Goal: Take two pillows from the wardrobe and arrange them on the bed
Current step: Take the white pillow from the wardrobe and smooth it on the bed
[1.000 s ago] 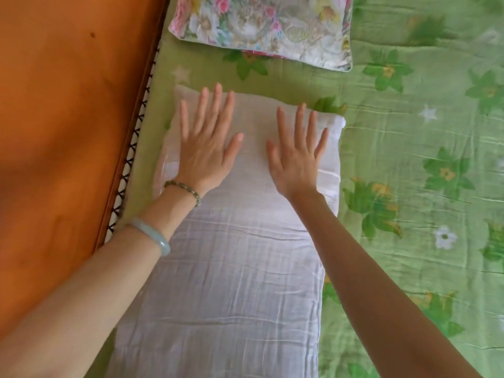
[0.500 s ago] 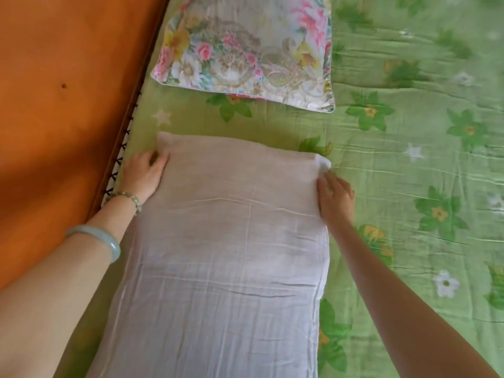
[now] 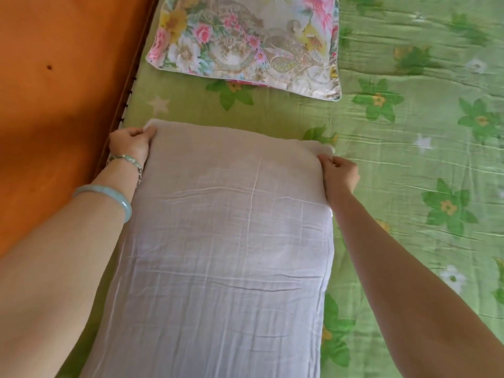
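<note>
A long white pillow lies flat on the bed, running from the bottom edge of the view up the middle. My left hand pinches its far left corner. My right hand grips its far right corner. Both hands are closed on the cloth. Beyond it lies a second pillow with a flowered cover, flat on the green flowered sheet and apart from the white one.
An orange wooden headboard runs along the left side of the bed, close to my left hand. The green sheet stretches out to the right of both pillows.
My hands were flat on top of the white pillow. They slid out to its two far corners and closed on them. The view has tilted up a little.
</note>
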{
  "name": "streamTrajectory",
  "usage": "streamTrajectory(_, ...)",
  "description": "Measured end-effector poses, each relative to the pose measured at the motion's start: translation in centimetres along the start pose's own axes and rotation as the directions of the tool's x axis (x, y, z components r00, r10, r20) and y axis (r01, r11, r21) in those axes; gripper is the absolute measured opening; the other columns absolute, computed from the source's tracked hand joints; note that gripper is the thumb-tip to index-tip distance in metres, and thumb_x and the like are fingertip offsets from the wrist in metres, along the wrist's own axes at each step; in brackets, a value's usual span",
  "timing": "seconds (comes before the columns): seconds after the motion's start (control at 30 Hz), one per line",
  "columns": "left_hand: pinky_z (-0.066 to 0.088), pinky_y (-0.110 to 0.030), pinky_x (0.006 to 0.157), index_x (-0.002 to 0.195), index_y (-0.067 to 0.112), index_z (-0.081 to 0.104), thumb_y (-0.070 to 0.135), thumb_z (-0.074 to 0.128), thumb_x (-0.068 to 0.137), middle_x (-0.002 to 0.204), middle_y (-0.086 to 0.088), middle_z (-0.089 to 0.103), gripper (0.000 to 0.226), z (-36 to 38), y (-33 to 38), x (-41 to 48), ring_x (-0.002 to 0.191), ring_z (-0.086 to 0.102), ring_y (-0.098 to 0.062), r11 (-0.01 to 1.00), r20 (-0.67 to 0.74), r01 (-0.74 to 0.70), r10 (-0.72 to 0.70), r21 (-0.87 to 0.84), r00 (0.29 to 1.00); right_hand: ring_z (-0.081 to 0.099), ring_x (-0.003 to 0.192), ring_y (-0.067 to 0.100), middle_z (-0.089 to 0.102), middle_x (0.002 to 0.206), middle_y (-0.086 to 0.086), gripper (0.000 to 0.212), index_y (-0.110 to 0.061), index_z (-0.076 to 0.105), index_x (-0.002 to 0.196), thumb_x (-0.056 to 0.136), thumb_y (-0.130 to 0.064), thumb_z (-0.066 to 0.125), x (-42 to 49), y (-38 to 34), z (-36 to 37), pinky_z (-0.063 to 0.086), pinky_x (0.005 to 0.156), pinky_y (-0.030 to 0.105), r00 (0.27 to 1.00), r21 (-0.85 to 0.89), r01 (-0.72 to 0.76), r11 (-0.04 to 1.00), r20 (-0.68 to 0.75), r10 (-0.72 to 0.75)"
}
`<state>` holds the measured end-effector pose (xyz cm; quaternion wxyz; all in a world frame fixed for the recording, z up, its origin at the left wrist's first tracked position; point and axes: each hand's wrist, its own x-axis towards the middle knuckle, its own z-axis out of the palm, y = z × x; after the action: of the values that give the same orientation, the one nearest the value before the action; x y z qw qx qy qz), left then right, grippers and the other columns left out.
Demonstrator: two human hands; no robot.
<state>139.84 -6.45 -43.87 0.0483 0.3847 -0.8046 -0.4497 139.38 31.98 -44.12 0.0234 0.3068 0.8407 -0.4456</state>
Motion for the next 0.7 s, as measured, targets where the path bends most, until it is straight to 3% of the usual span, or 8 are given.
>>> streamTrajectory(0.07,0.038,-0.030,0.067,0.082,0.008,0.066,0.052,0.062,0.088,0.075,-0.010,0.059,0.044,-0.9,-0.2,-0.5,0.072,0.052,-0.023,0.998,0.084,0.064,-0.066,0.027,0.994,0.031,0.049,0.013,0.034,0.048,-0.005,0.047,-0.019,0.040,0.050,0.086,-0.039,0.063,-0.4,0.4,-0.7,0.028,0.048,0.024,0.994,0.090,-0.105,0.990,0.038,0.102)
streamTrajectory(0.17,0.043,-0.037,0.090,0.134,0.006,0.055,0.068,0.049,0.087,0.126,-0.012,0.060,0.077,-3.5,-1.5,-2.5,0.111,0.058,-0.031,0.964,0.241,0.228,-0.255,0.137,0.936,0.046,0.067,0.021,0.050,0.070,0.009,0.046,0.000,0.062,0.076,0.089,-0.045,0.059,-1.8,1.9,-2.6,0.040,0.061,0.030,0.944,0.215,-0.296,0.931,0.215,0.251)
streamTrajectory(0.23,0.046,-0.040,0.097,0.125,0.010,0.063,0.049,0.059,0.091,0.126,-0.011,0.063,0.052,-5.3,-4.0,-4.5,0.111,0.060,-0.030,0.961,0.374,0.266,-0.276,0.078,0.886,0.047,0.066,0.023,0.050,0.073,0.014,0.060,0.013,0.062,0.092,0.091,-0.047,0.055,-4.2,3.1,-3.6,0.041,0.057,0.026,0.940,0.069,-0.240,0.968,0.265,0.215)
streamTrajectory(0.33,0.047,-0.044,0.098,0.104,0.012,0.070,0.021,0.058,0.097,0.117,-0.014,0.068,0.017,-7.3,-6.5,-7.4,0.106,0.064,-0.026,0.943,0.474,0.330,-0.272,-0.042,0.837,0.058,0.070,0.043,0.056,0.075,0.034,0.061,0.013,0.062,0.083,0.091,-0.047,0.056,-7.6,4.3,-4.3,0.052,0.064,0.040,0.957,0.053,-0.169,0.984,0.248,0.151)
streamTrajectory(0.4,0.048,-0.043,0.097,0.104,0.014,0.071,0.022,0.058,0.096,0.111,-0.010,0.069,0.016,-7.9,-6.9,-7.9,0.104,0.063,-0.025,0.972,0.411,0.231,-0.199,-0.030,0.890,0.048,0.055,0.034,0.050,0.058,0.021,0.049,0.002,0.057,0.063,0.093,-0.037,0.058,-9.0,4.1,-4.5,0.044,0.058,0.037,0.989,0.061,-0.085,0.994,0.124,0.077)
streamTrajectory(0.53,0.042,-0.028,0.068,0.077,0.018,0.071,0.027,0.059,0.093,0.079,0.000,0.065,0.021,-8.9,-5.9,-6.5,0.076,0.057,-0.017,0.993,0.117,-0.052,0.039,0.109,0.992,0.026,0.046,0.013,0.032,0.045,-0.003,0.049,-0.017,0.035,0.048,0.091,-0.023,0.058,-9.2,3.5,-4.4,0.022,0.045,0.029,0.989,-0.003,0.043,0.999,-0.143,-0.043)
streamTrajectory(0.63,0.035,-0.026,0.071,0.075,0.015,0.068,0.023,0.058,0.094,0.073,0.002,0.060,0.023,-8.5,-6.6,-6.5,0.072,0.054,-0.014,0.988,0.035,-0.042,0.037,0.150,0.999,0.040,0.054,0.020,0.046,0.053,0.005,0.038,-0.009,0.052,0.058,0.093,-0.024,0.057,-9.4,4.5,-2.8,0.026,0.049,0.031,0.997,-0.082,0.039,0.996,-0.070,-0.045)
streamTrajectory(0.7,0.039,-0.027,0.076,0.076,0.015,0.064,0.027,0.056,0.096,0.082,-0.006,0.061,0.025,-7.8,-7.4,-7.1,0.080,0.058,-0.023,0.993,0.095,0.074,-0.083,0.097,0.992,0.044,0.061,0.023,0.049,0.058,0.006,0.037,-0.007,0.056,0.064,0.095,-0.028,0.055,-9.5,5.1,-2.1,0.027,0.052,0.031,0.999,-0.109,-0.029,0.994,0.016,0.031)
